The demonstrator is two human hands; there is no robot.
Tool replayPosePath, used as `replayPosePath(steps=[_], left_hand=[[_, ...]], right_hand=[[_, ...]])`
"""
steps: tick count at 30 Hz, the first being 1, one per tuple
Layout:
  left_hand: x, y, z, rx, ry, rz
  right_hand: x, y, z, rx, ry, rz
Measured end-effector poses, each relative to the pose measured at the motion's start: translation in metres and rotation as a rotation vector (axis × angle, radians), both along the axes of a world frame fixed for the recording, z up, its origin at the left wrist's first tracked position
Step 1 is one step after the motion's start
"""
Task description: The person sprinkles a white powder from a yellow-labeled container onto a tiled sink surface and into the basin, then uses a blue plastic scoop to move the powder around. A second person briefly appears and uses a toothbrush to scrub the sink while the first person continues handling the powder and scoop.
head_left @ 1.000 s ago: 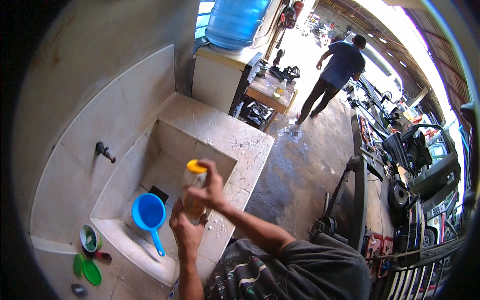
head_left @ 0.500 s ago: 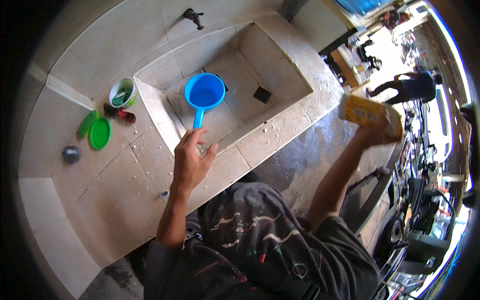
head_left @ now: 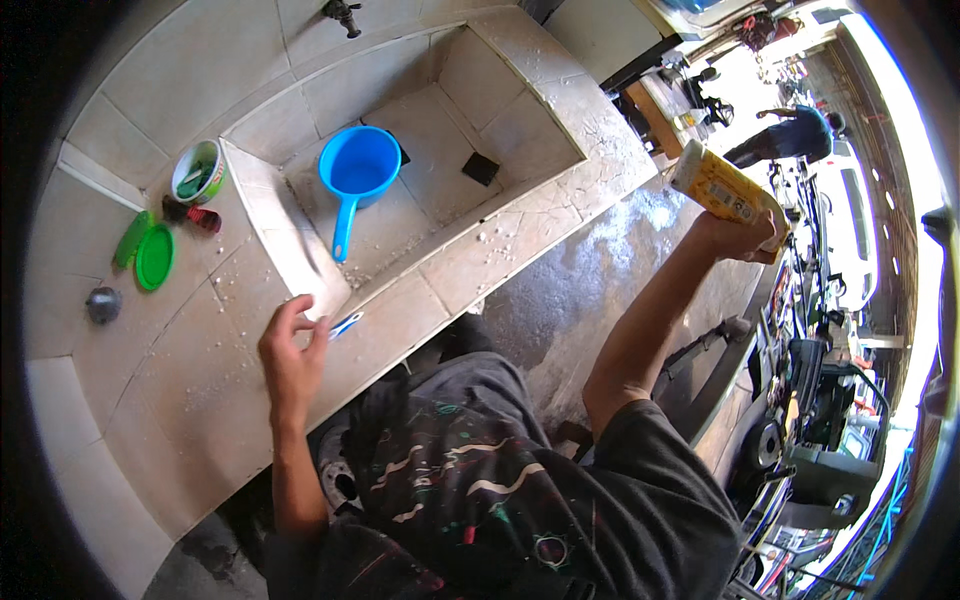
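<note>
My left hand (head_left: 293, 350) is above the tiled counter (head_left: 385, 325), fingers curved and apart. Right by its thumb lies a slender blue-and-white thing (head_left: 346, 324), partly hidden by the hand; I cannot make out its kind. Out to the right, my right hand (head_left: 738, 238) grips a yellow carton (head_left: 728, 190) with a pale end, tilted above the floor. A blue dipper (head_left: 358, 165) sits in the tiled basin (head_left: 440, 200), its handle toward me.
On the counter's left stand a tub (head_left: 198, 172) with green contents, a red-and-black brush (head_left: 192, 215), a green lid (head_left: 154, 257) and a grey ball-shaped scourer (head_left: 103, 305). White crumbs dot the tiles. A tap (head_left: 342, 18) juts from the wall. Another person (head_left: 790, 135) is farther off.
My left hand has drawn back left, away from the dipper's handle, uncovering part of the blue-and-white thing. The carton stays in my right hand, tilted a little differently. The whole view has shifted.
</note>
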State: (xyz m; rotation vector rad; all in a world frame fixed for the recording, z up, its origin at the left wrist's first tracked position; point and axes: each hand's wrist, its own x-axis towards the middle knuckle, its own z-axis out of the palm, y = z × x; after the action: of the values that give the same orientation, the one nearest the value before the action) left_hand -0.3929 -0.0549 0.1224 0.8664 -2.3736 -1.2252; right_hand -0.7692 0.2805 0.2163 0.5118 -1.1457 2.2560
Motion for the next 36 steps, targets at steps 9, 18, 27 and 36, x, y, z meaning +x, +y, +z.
replayPosePath(steps=[9,18,27,36], left_hand=[[-0.077,0.038,0.013,-0.022,-0.112,-0.009],[-0.179,0.091,0.033,-0.138,-0.099,-0.036],[-0.2,0.132,0.031,-0.187,-0.252,0.06],[-0.208,0.157,0.02,-0.134,-0.283,0.167]], right_hand=[[-0.091,0.025,-0.005,0.139,0.235,-0.699],[-0.166,0.069,-0.05,-0.065,0.154,-0.574],[-0.212,0.068,-0.046,-0.085,0.257,-0.523],[-0.24,0.088,-0.067,0.208,0.319,-0.959]])
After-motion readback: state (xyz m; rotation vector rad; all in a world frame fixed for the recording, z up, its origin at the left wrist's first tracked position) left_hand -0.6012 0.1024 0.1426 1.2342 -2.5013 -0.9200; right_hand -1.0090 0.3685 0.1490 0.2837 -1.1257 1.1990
